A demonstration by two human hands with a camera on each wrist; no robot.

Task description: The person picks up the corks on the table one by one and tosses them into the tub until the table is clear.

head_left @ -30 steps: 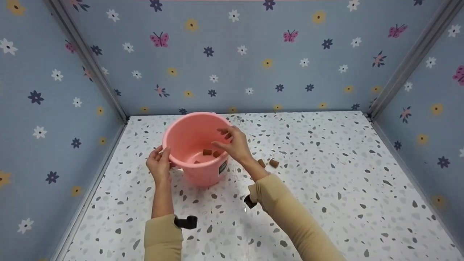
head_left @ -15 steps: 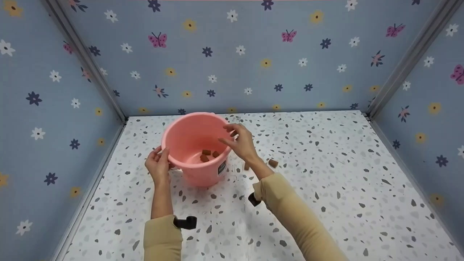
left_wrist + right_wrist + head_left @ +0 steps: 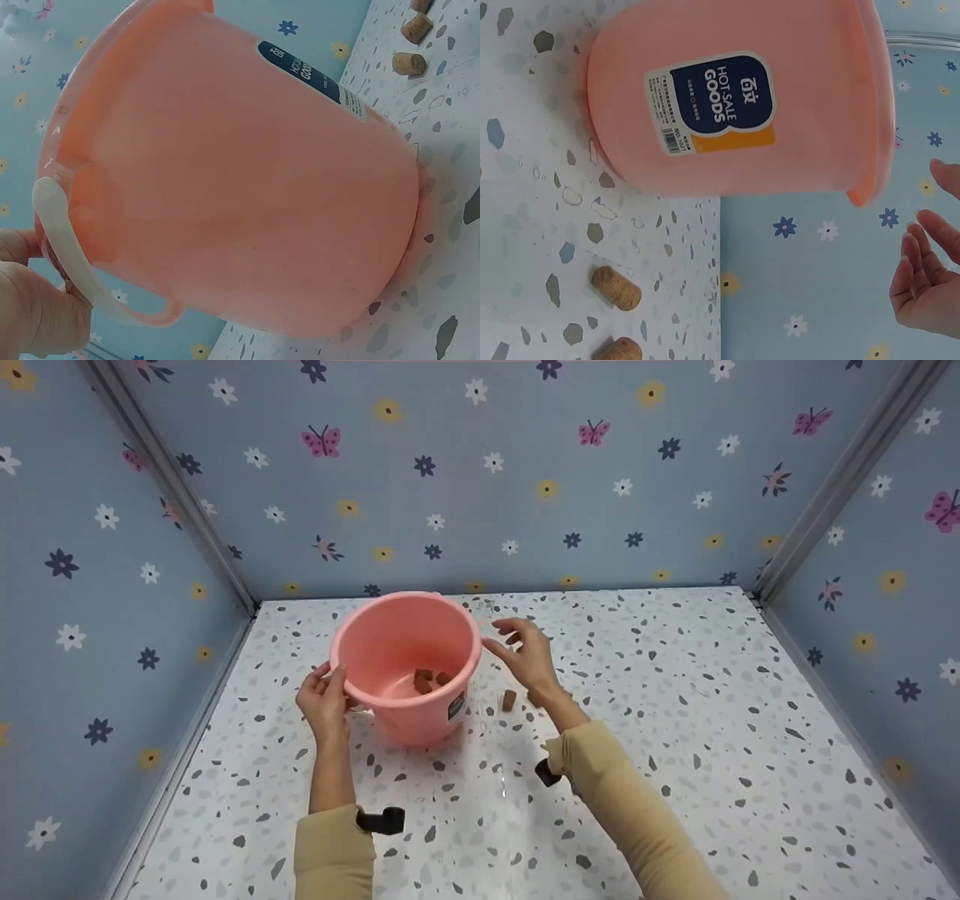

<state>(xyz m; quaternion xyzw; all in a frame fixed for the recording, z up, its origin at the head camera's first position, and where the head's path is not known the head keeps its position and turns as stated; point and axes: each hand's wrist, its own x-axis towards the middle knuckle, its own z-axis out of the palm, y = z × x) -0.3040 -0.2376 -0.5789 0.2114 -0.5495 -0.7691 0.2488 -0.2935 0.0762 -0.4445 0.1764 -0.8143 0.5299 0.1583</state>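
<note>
A pink bucket (image 3: pixel 405 725) stands on the speckled surface. My left hand (image 3: pixel 324 709) grips its rim on the left, the thumb over the edge, near the white handle (image 3: pixel 71 244). Several brown corks (image 3: pixel 423 687) lie at the bucket's bottom. Just off the right rim, my right hand (image 3: pixel 529 660) hovers with relaxed, slightly bent fingers and nothing between them. Beneath its wrist a cork (image 3: pixel 509 700) lies on the surface, with others partly covered by the forearm. In the right wrist view, two loose corks show, one nearer cork (image 3: pixel 616 288) lying on its side.
Flower-patterned blue panels (image 3: pixel 495 510) enclose the speckled white surface (image 3: pixel 675 697) at the back and both sides. A dark label (image 3: pixel 724 97) is stuck on the bucket's right side. Each sleeve carries a black wrist camera (image 3: pixel 384 820).
My right hand has moved right, from above the bucket's inside to outside its rim. One cork inside has shifted. My left hand has kept its grip on the rim.
</note>
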